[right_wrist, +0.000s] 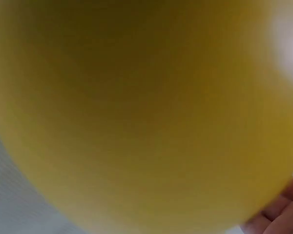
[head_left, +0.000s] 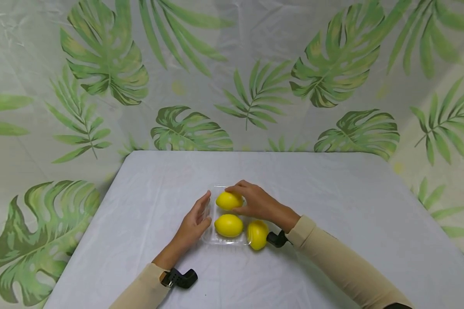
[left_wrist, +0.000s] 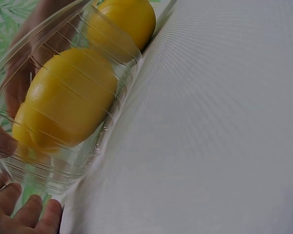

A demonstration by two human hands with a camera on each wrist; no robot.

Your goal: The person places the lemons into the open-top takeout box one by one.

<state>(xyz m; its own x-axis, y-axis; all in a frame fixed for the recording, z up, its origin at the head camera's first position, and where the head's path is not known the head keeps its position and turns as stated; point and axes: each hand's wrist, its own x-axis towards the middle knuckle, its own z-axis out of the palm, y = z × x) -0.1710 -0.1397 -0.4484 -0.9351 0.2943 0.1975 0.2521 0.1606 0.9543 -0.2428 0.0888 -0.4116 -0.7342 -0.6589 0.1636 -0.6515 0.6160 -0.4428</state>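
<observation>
Left arm: cuffed in a beige left sleeve (head_left: pixel 141 287), angled forward and inward from the lower edge. A black left wrist camera (head_left: pixel 183 279) sits at the cuff. Left hand (head_left: pixel 191 227) upright along the left wall of a clear plastic container (head_left: pixel 227 241), fingers extended, thumb toward the wall, not curled round anything. Contact with the plastic cannot be told for certain.

Container: two yellow lemons within its outline, one behind the other. Near lemon (head_left: pixel 229 225) lies on its side, stem axis crosswise. Far lemon (head_left: pixel 229 201) is pinched by the right hand (head_left: pixel 257 202), fingers over the far side, thumb on the near side. Whether that fruit bears on the base: cannot tell.

Right of the container: outer lemon (head_left: pixel 257 235) on the surface (head_left: pixel 325 189), against or just beside the near right corner. Black right wrist camera (head_left: pixel 276 239) close by it; right sleeve (head_left: pixel 340 262) runs in from the lower right.

Room: surface edges well apart from the container at left, far side and right; broad white cloth stretches between. Tightest gap is at the outer lemon.

Count: lemons three, container one, hands two, wrist cameras two.
</observation>
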